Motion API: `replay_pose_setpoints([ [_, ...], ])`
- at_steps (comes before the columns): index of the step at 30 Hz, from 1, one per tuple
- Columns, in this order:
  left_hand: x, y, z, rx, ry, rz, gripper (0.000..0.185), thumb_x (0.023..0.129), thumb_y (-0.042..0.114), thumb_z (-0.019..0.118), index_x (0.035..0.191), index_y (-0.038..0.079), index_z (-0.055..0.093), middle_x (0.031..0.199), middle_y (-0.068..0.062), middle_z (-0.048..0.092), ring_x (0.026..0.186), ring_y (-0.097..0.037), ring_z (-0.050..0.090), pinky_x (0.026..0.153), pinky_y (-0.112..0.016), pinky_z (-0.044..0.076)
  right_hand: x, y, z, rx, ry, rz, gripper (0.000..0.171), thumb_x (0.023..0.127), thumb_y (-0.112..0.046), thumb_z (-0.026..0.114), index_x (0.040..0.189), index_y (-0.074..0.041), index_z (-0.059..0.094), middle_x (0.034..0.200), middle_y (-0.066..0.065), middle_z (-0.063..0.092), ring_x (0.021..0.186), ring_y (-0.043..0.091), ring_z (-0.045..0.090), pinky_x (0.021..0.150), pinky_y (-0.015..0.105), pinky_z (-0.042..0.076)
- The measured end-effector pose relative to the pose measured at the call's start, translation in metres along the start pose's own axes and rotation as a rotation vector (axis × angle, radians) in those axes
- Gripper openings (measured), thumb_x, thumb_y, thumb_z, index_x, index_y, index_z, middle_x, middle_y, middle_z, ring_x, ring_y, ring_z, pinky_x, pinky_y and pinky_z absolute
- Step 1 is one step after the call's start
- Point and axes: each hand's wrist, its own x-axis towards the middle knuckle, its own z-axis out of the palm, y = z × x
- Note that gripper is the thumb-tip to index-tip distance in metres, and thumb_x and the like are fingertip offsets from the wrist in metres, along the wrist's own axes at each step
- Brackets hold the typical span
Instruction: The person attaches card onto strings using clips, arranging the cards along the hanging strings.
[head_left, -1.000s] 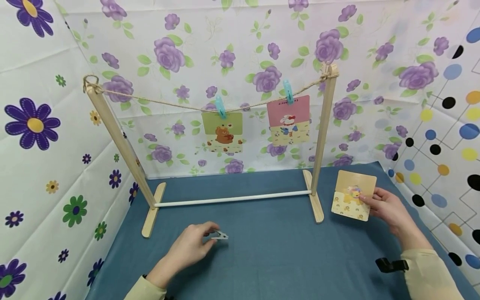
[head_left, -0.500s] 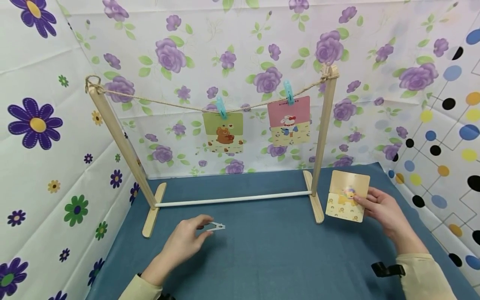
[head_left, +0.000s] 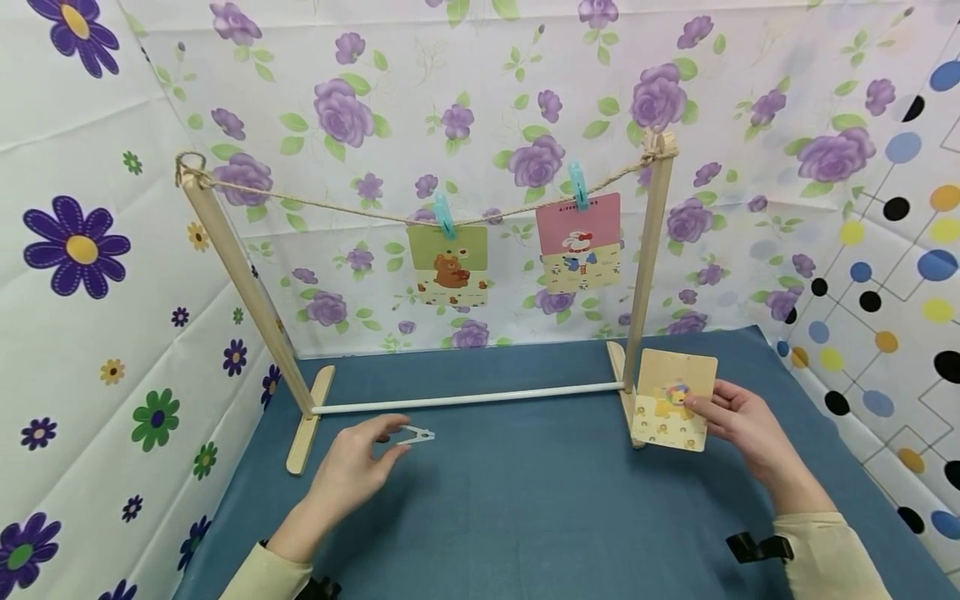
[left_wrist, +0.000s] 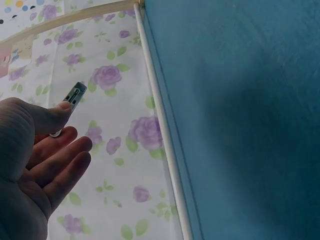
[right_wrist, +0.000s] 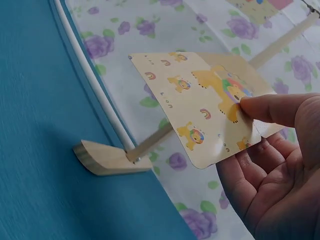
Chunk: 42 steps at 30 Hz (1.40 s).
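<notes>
My left hand (head_left: 351,467) pinches a small pale clothespin (head_left: 418,434) between thumb and fingers, raised over the table left of centre; the left wrist view shows the clothespin (left_wrist: 75,95) at the thumb tip. At the right, my right hand (head_left: 746,421) holds a yellow lion card (head_left: 663,429) by its right edge, in front of the rack's right foot. Behind, a twine line (head_left: 337,210) sags between two posts. A green bear card (head_left: 450,279) hangs from it by a blue clothespin (head_left: 444,217), and a pink rabbit card (head_left: 573,237) by another blue clothespin (head_left: 578,187).
The rack's left post (head_left: 243,292) and right post (head_left: 648,258) stand on wooden feet, joined low down by a white rod (head_left: 465,399). Blue cloth (head_left: 510,517) covers the table. Flowered sheeting (head_left: 420,83) closes the back, with patterned sheets at both sides.
The left hand has risen and shifted left with the clothespin. My right hand has brought the lion card leftward, so it now overlaps the right foot of the rack.
</notes>
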Motion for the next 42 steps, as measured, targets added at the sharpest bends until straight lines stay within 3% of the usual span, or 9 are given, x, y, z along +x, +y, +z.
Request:
replay_pose_setpoints([
  [17,0.004,-0.009,-0.012,-0.036,0.075,0.004,0.041,0.084,0.005,0.092,0.122,0.008,0.078,0.113,-0.007,0.079,0.093,-0.023,0.077,0.075,-0.045,0.064,0.001,-0.013,0.033,0.036,-0.080,-0.020,0.062,0.108,-0.027,0.069,0.152,0.011,0.045,0.121,0.005,0.077,0.103,0.016,0.077,0.087,0.036,0.063],
  [27,0.007,-0.011,-0.017,-0.056,0.139,0.063,0.039,0.082,0.004,0.093,0.119,0.004,0.079,0.106,-0.011,0.080,0.089,-0.025,0.077,0.058,-0.034,0.061,0.007,-0.018,0.055,0.077,-0.132,-0.039,0.058,0.107,-0.024,0.070,0.150,0.010,0.049,0.124,0.012,0.076,0.105,0.021,0.077,0.089,0.039,0.063],
  [37,0.016,-0.012,-0.026,-0.070,0.218,0.135,0.041,0.081,-0.003,0.092,0.118,0.004,0.078,0.111,-0.012,0.078,0.094,-0.028,0.077,0.064,-0.038,0.063,0.013,-0.027,0.083,0.118,-0.201,-0.046,0.056,0.107,-0.022,0.071,0.149,0.009,0.052,0.128,0.018,0.073,0.107,0.024,0.077,0.090,0.041,0.063],
  [40,0.020,-0.013,-0.030,-0.054,0.228,0.118,0.041,0.081,-0.002,0.092,0.119,0.006,0.079,0.116,-0.009,0.077,0.095,-0.023,0.076,0.073,-0.029,0.062,0.017,-0.029,0.093,0.125,-0.219,-0.047,0.056,0.107,-0.021,0.071,0.150,0.008,0.052,0.130,0.020,0.073,0.108,0.024,0.077,0.091,0.041,0.063],
  [42,0.021,-0.014,-0.033,-0.055,0.231,0.104,0.041,0.082,-0.002,0.091,0.120,0.007,0.079,0.117,-0.008,0.077,0.092,-0.023,0.075,0.071,-0.022,0.060,0.019,-0.030,0.099,0.124,-0.227,-0.050,0.055,0.107,-0.021,0.071,0.150,0.008,0.052,0.131,0.021,0.072,0.108,0.024,0.077,0.091,0.041,0.062],
])
